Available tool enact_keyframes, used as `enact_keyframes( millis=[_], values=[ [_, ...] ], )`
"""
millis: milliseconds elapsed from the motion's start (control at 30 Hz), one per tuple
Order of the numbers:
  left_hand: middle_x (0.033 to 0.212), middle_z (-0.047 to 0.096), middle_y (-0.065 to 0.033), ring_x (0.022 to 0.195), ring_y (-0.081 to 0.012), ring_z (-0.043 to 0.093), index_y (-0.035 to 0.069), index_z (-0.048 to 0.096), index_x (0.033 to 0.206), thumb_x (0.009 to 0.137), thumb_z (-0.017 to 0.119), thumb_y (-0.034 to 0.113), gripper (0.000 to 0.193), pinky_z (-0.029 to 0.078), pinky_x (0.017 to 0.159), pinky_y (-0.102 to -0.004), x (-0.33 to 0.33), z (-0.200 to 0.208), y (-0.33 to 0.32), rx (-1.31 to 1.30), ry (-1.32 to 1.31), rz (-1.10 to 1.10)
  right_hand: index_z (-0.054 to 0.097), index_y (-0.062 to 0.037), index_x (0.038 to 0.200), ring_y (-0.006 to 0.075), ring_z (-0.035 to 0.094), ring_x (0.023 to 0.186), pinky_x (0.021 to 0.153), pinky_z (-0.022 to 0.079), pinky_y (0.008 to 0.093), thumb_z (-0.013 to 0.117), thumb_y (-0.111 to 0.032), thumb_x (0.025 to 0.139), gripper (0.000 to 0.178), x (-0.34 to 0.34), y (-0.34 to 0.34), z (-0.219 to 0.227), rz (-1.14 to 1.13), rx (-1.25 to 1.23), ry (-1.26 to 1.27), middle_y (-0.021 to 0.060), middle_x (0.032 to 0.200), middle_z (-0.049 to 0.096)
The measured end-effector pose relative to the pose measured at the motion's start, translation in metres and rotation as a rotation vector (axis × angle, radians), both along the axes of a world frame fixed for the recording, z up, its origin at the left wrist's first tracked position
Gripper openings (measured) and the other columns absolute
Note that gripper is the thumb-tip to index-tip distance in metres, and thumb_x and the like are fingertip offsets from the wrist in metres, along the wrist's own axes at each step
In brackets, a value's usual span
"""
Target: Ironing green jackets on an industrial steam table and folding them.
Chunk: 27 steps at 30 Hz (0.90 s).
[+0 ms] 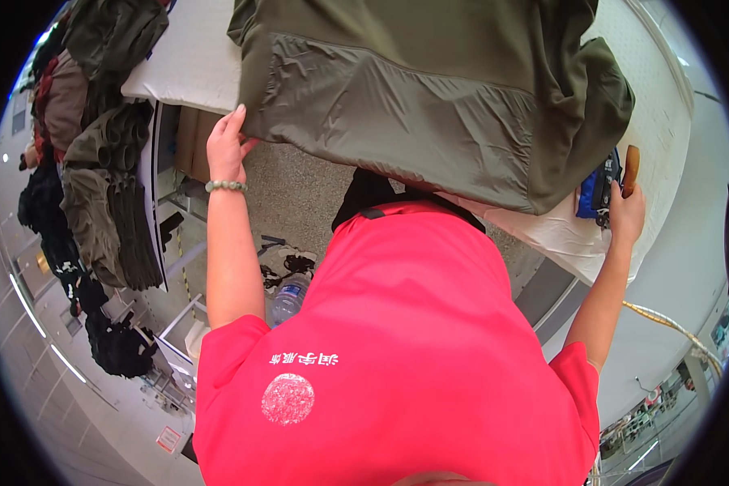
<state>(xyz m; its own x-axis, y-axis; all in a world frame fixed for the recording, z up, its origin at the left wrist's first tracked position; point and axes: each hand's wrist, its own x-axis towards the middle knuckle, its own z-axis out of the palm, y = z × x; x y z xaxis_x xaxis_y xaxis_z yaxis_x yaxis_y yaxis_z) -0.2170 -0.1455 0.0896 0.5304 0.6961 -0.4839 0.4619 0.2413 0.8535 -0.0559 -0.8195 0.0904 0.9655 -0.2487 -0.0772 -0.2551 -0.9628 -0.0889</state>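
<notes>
The garment (405,113) spreads between the left fingers (236,121) and the right fingers (616,193), its near left edge at the left ones. Beneath it, the surface (660,121) reaches under and beyond the right fingers. A handle (631,164) juts just ahead of these, with a pouch (587,195) close on their left. Left of the left fingers lies a pile (109,219); behind them, a bottle (290,300).
</notes>
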Motion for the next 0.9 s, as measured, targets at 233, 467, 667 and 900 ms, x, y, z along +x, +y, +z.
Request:
enact_keyframes(
  millis=[233, 467, 667, 900],
  values=[
    [0.098, 0.069, -0.0036, 0.083, -0.0114, 0.064, 0.004, 0.066, 0.114, 0.082, 0.083, 0.034, 0.047, 0.054, 0.072, -0.0317, 0.007, -0.037, -0.022, 0.256, 0.249, -0.092, 0.061, -0.0061, 0.089, 0.0112, 0.047, 0.044, 0.041, 0.036, 0.028, 0.077, -0.03, 0.087, 0.029, 0.024, -0.021, 0.01, -0.457, 0.614, 0.249, -0.0009, 0.057, 0.048],
    [0.102, 0.072, -0.0062, 0.086, -0.0165, 0.069, 0.004, 0.068, 0.112, 0.094, 0.072, 0.025, 0.028, 0.058, 0.078, -0.0344, -0.021, -0.005, -0.006, -0.303, -0.485, 0.165, 0.07, -0.0031, 0.1, 0.0063, 0.039, 0.042, 0.04, 0.028, 0.0249, 0.075, -0.026, 0.089, 0.025, 0.019, 0.035, 0.11, -0.293, 0.809, -0.035, -0.0046, 0.055, 0.048],
    [0.107, 0.072, -0.0084, 0.093, -0.0182, 0.07, 0.002, 0.066, 0.116, 0.098, 0.065, 0.021, 0.026, 0.058, 0.082, -0.0346, -0.013, 0.021, -0.005, -0.494, -0.569, 0.056, 0.063, 0.001, 0.128, 0.0087, 0.063, 0.08, 0.07, 0.051, 0.0256, 0.072, -0.02, 0.094, 0.041, 0.038, 0.24, 0.126, 0.514, 0.655, 0.006, 0.0029, 0.091, 0.07],
    [0.108, 0.071, -0.0087, 0.093, -0.0182, 0.069, 0.0, 0.063, 0.119, 0.098, 0.065, 0.021, 0.03, 0.058, 0.082, -0.034, -0.021, 0.007, 0.002, -0.543, -0.579, 0.022, 0.064, -0.0049, 0.125, 0.0372, 0.069, 0.092, 0.079, 0.054, 0.0394, 0.076, -0.023, 0.085, 0.045, 0.044, 0.456, 0.104, 0.854, 0.31, 0.237, 0.0222, 0.097, 0.071]
  ],
)
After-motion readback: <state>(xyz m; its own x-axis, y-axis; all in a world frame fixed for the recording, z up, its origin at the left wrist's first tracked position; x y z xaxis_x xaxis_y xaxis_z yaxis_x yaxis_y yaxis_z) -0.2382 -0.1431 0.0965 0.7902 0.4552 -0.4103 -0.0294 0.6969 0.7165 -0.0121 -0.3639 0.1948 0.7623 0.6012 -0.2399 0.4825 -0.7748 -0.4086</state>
